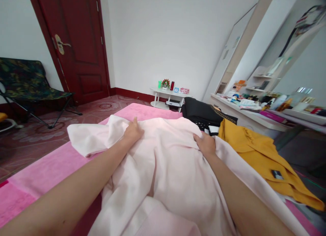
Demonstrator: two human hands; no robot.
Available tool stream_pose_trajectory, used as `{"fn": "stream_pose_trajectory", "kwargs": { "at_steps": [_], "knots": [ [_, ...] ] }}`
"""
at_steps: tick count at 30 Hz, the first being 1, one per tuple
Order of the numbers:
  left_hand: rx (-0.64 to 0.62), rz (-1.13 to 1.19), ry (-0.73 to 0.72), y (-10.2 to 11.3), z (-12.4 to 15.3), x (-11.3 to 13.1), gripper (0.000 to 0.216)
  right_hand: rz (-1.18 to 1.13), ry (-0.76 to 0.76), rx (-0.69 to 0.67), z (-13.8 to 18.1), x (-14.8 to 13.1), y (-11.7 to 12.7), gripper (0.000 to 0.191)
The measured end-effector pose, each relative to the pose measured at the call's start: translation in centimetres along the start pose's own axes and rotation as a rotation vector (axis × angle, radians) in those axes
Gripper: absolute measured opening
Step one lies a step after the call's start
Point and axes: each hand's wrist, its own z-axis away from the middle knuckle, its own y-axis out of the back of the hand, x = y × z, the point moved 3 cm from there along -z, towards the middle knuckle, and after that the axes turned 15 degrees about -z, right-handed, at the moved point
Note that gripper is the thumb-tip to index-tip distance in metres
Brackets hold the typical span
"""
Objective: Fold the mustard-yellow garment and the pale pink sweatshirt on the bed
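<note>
Evidently the person has both hands on a wide, pale pink garment of soft fabric [175, 168], which spreads across the middle of the scene, from the near edge to beyond the fingers. The left hand [133, 131] is closed on the cloth near its far left part, where a loose, sleeve-like piece sticks out over a bright pink plush bedcover [53, 171]. The right hand [206, 144] grips the far right part, its thumb pressing on a fold; the fingers beneath are hidden. Between the hands the fabric falls in soft creases towards the near side, and a ribbed band [165, 222] shows at the near edge.

To the right of the right hand lies a mustard-yellow folded garment [249, 144] with a small dark label [277, 175]; farther off, just beyond that hand, is a pile of black clothing [203, 112]. On the far side stands a low white table [159, 90] bearing a small red-flowered plant [165, 83]. A camouflage-patterned folding chair [22, 79] stands at the left, beside a dark red panelled door [81, 39].
</note>
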Motion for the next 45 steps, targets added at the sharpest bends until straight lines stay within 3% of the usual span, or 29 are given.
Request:
{"fn": "stream_pose_trajectory", "kwargs": {
  "at_steps": [3, 5, 8, 11, 13, 15, 18, 20, 23, 28, 31, 34, 36, 39, 42, 45],
  "knots": [
    [-0.024, -0.090, -0.053, -0.4, -0.5, 0.3, 0.039, -0.089, -0.035, 0.086, 0.4, -0.1, 0.3, 0.044],
    [0.000, -0.098, -0.101, -0.1, -0.6, 0.6, 0.027, -0.115, -0.059, 0.098, 0.3, -0.3, 0.8, 0.042],
    [0.078, -0.097, -0.158, 1.5, -1.8, 0.8, 0.029, -0.165, -0.100, 0.159, -0.8, -0.8, 2.3, 0.039],
    [0.270, -0.070, -0.171, 4.0, -4.5, 0.9, 0.032, -0.240, -0.141, 0.255, -2.9, -1.5, 3.9, 0.038],
    [0.323, -0.063, -0.174, 4.7, -6.4, 1.1, 0.033, -0.271, -0.132, 0.267, -4.3, -1.8, 4.1, 0.037],
    [0.205, -0.081, -0.203, 3.8, -7.5, 1.4, 0.037, -0.270, -0.121, 0.208, -5.2, -1.7, 3.4, 0.037],
    [-0.043, -0.109, -0.296, 0.7, -7.1, 1.7, 0.053, -0.223, -0.129, -0.065, -4.8, -0.8, 0.7, 0.061],
    [-0.131, -0.108, -0.374, -1.2, -5.8, 1.8, 0.055, -0.159, -0.069, -0.260, -3.7, -0.4, -1.2, 0.071],
    [-0.199, -0.093, -0.477, -2.6, -3.4, 1.5, 0.048, -0.102, 0.047, -0.400, -2.2, -0.4, -2.4, 0.062],
    [-0.263, -0.045, -0.589, -0.9, 1.0, -0.8, 0.053, -0.145, 0.142, -0.546, 0.9, -1.2, -0.8, 0.056],
    [-0.341, 0.045, -0.678, 1.0, 4.6, -2.5, 0.055, -0.269, 0.210, -0.639, 4.6, -1.7, 1.8, 0.045],
    [-0.387, 0.156, -0.650, 3.2, 8.2, -3.9, 0.043, -0.441, 0.242, -0.637, 9.2, -2.4, 5.7, 0.034],
    [-0.323, 0.240, -0.616, 5.5, 10.7, -4.4, 0.041, -0.513, 0.248, -0.553, 12.0, -3.0, 8.9, 0.033],
    [-0.129, 0.279, -0.644, 9.3, 14.8, -4.6, 0.042, -0.507, 0.292, -0.424, 15.7, -3.7, 13.8, 0.032],
    [-0.057, 0.168, -0.734, 11.7, 19.1, -4.5, 0.050, -0.344, 0.353, -0.430, 18.9, -3.3, 17.0, 0.044],
    [-0.095, 0.054, -0.767, 11.6, 22.3, -4.5, 0.063, -0.139, 0.375, -0.500, 21.1, -1.5, 17.7, 0.070]
  ]
}}
